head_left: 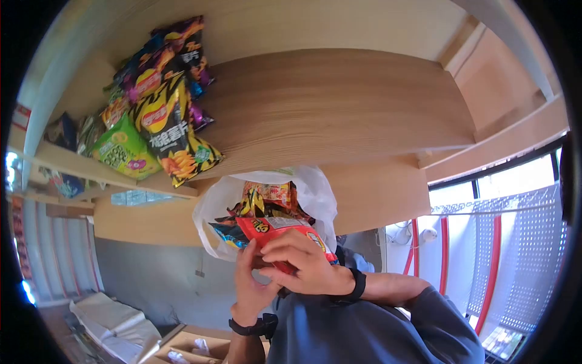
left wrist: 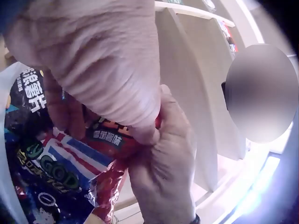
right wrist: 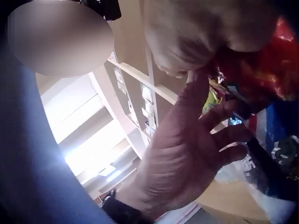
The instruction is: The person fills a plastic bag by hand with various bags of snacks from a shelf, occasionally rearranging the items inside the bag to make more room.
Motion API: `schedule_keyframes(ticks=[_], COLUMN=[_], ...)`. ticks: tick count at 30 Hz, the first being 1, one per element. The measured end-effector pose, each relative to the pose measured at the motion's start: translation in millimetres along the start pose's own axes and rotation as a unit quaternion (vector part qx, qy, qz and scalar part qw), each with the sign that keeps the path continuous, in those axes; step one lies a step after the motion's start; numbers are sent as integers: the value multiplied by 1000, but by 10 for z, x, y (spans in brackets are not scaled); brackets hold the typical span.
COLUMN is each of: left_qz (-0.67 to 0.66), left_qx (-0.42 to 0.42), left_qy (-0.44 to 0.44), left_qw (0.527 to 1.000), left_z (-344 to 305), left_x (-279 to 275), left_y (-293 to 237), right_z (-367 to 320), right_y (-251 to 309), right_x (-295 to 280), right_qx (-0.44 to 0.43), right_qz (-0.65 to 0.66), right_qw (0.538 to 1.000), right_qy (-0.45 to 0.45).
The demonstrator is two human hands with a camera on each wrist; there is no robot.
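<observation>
Head view: we gripped a red pkt w/ L hand & R hand at the mouth of a white bag, prob. to steady it beside the other snacks. L wrist view: our hands overlapped, likely for control, near a blue flag-print pkt; the red film bore pale lettering. R wrist view: it looked glossy, creased.

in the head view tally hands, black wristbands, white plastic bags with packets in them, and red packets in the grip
Hands: 2 (left hand, right hand)
Black wristbands: 2 (left wristband, right wristband)
White plastic bags with packets inside: 1 (white plastic bag)
Red packets in the grip: 1 (red packet)
Total: 6
</observation>
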State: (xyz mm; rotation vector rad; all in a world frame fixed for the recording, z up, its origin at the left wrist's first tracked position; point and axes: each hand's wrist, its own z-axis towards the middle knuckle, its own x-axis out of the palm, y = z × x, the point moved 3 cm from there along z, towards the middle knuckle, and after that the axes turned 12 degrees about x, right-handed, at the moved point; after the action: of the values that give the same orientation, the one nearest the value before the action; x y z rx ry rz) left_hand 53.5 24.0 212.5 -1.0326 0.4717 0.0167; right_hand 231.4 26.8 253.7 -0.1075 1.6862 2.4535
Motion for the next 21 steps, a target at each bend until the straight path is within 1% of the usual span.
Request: schedule_keyframes(ticks=[1, 2, 3, 4, 5, 6, 7, 8, 9, 10, 11, 12, 13, 14, 15, 16, 17, 18, 20, 21], left_qz=[19, 39, 39, 87, 135, 159, 162, 169, 175, 184, 184, 160, 136, 138, 147, 155, 157, 169, 185, 213], left_qx=[5, 12, 17, 5, -7, -20, -18, -49, -78, -40, -34, -62, -92, -88, -66, -44, -39, -18, 6, 17], left_qy=[22, 42, 52, 66, 78, 67, 71, 84, 98, 84, 88, 66, 46, 52, 45, 39, 46, 50, 59, 48], left_qw=[1000, 998, 998, 994, 988, 985, 984, 981, 976, 978, 978, 983, 985, 985, 986, 986, 986, 984, 981, 976], left_z=[63, 158, 214, 250, 284, 343, 352, 349, 356, 407, 428, 437, 450, 488, 549, 606, 651, 701, 778, 819], left_x=[-33, -50, -45, -31, -10, 38, 64, 99, 138, 170, 208, 232, 245, 265, 285, 303, 312, 303, 279, 257], left_y=[-49, -94, -104, -113, -126, -151, -147, -99, -61, -75, -68, -48, -33, -42, -65, -93, -107, -129, -159, -165], right_z=[-20, -37, -56, -88, -107, -119, -135, -146, -166, -223, -306, -409, -530, -646, -707, -768, -763, -755, -690, -588], right_y=[-41, -52, -105, -156, -231, -346, -462, -596, -737, -857, -964, -1132, -1319, -1519, -1615, -1707, -1704, -1703, -1639, -1542], right_x=[-10, -48, -77, -103, -178, -285, -388, -479, -620, -751, -825, -883, -921, -910, -941, -953, -960, -988, -1130, -1202], right_qx=[51, 51, 123, 192, 191, 134, 76, 74, 93, 109, 109, 212, 313, 355, 356, 354, 352, 353, 331, 331], right_qz=[43, 44, 125, 207, 211, 127, 41, 43, -93, -226, -226, -227, -222, -148, -144, -177, -209, -205, -98, -94], right_qw=[998, 998, 984, 956, 956, 982, 996, 996, 988, 951, 950, 938, 915, 920, 920, 917, 912, 912, 928, 928], right_qy=[13, 1, 38, 77, 70, 45, 20, 17, -81, -179, -186, -155, -120, -73, -80, -54, -28, -36, -141, -146])
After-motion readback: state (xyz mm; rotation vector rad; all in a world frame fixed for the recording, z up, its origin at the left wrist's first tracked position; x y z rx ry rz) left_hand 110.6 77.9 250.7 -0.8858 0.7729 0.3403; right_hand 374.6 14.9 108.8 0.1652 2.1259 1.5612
